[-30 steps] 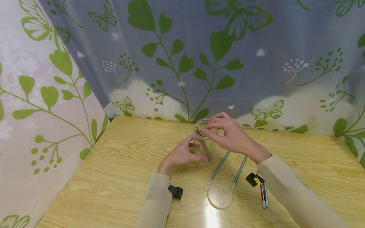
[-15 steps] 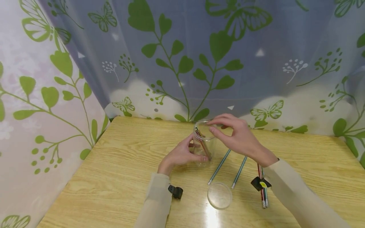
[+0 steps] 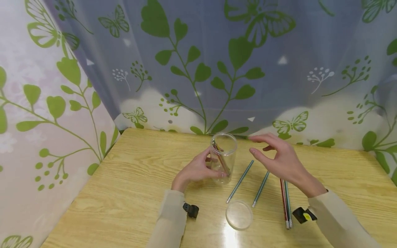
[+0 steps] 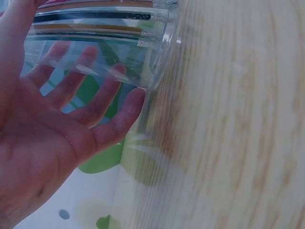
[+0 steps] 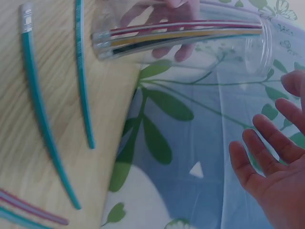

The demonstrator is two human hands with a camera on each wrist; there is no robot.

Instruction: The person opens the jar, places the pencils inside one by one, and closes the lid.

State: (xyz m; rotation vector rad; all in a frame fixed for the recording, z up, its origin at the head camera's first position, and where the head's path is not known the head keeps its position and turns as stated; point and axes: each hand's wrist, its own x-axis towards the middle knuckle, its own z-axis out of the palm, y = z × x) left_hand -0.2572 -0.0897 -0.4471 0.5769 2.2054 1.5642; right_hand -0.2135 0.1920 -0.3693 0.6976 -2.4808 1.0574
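A clear plastic jar stands upright on the table, several pencils leaning inside it. My left hand grips the jar from its left side, thumb in front and fingers behind. In the left wrist view, the curved fingers show through and below the jar wall. To the right of the jar, my right hand hovers with nothing in it, its fingers loosely bent and apart from the rim. Two teal pencils lie on the wood between the hands.
A round clear lid lies in front of the jar. Further right, a red pencil and a green one lie side by side under the right forearm. Butterfly-patterned curtain hangs along the table's back edge.
My right hand has come out from over the jar's mouth and moved right, away from the rim. My left hand and the jar stay in place.
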